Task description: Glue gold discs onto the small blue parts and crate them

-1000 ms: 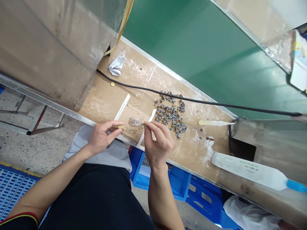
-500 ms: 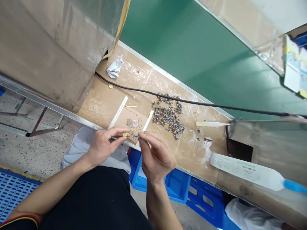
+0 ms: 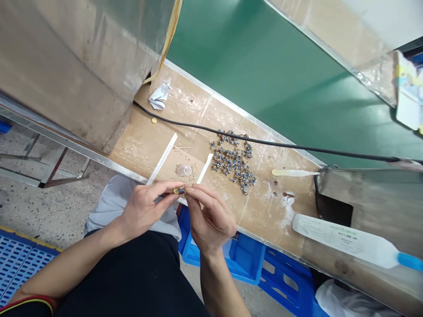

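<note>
My left hand (image 3: 145, 207) pinches a small brass ring (image 3: 175, 191) between thumb and forefinger at the bench's near edge. My right hand (image 3: 206, 215) pinches a tiny blue-and-brass part (image 3: 181, 191) and holds it against the ring, fingertips of both hands meeting. Beyond them on the brown bench (image 3: 155, 141) lies a small clear round dish (image 3: 184, 170) between two white strips (image 3: 162, 158). A pile of several blue-and-brass parts (image 3: 234, 163) lies farther right.
A black cable (image 3: 205, 128) crosses the bench, with a green conveyor belt (image 3: 280, 83) behind. A loose brass ring (image 3: 154, 120), crumpled paper (image 3: 159, 96), a wooden stick (image 3: 292, 173) and a white bottle (image 3: 346, 241) lie around. Blue crates (image 3: 247, 259) stand under the bench.
My right hand drew back from the dish with a small blue part and met my left hand. The two pieces now touch at the bench edge.
</note>
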### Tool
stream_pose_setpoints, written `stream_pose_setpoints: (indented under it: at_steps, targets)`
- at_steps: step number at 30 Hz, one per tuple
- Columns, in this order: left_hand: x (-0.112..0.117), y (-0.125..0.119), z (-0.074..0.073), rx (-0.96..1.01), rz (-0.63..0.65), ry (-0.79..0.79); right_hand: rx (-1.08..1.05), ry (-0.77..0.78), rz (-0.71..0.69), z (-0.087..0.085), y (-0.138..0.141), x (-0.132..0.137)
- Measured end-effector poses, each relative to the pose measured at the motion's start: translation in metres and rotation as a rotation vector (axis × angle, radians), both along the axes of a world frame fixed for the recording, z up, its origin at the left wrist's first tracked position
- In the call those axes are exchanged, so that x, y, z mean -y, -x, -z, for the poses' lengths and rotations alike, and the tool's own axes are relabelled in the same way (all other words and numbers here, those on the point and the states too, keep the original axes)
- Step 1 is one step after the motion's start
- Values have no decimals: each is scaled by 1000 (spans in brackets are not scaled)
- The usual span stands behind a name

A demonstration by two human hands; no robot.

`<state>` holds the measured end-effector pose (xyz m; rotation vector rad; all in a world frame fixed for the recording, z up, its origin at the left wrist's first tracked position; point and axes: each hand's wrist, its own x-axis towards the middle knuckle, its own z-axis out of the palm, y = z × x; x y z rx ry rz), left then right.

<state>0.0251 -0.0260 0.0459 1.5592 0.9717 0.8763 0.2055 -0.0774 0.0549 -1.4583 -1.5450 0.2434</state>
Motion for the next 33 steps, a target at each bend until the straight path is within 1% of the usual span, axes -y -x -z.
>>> stream_pose_setpoints:
  at_steps: [5, 8, 11, 14, 18, 25, 29, 33]
  targets:
    - [0, 1, -3, 0, 4, -8, 35, -17, -9, -2, 0, -1]
    - [1, 1, -4, -40, 3, -36, 75, -50, -49, -3, -2, 0]
    - [3, 1, -5, -96, 4, -121, 115, -71, -99, -4, -5, 1]
    - [5, 2, -8, -165, 24, -222, 143, -77, -120, -5, -6, 3]
    - [7, 3, -14, -229, 53, -281, 189, -102, -129, -5, -5, 7]
    - [8, 2, -23, -248, 55, -274, 246, -149, -108, -1, -4, 11]
    - [9, 2, -26, -247, 51, -261, 246, -176, -143, 0, -4, 12]
    - [10, 5, -31, -215, 74, -188, 256, -196, -143, 0, -3, 15]
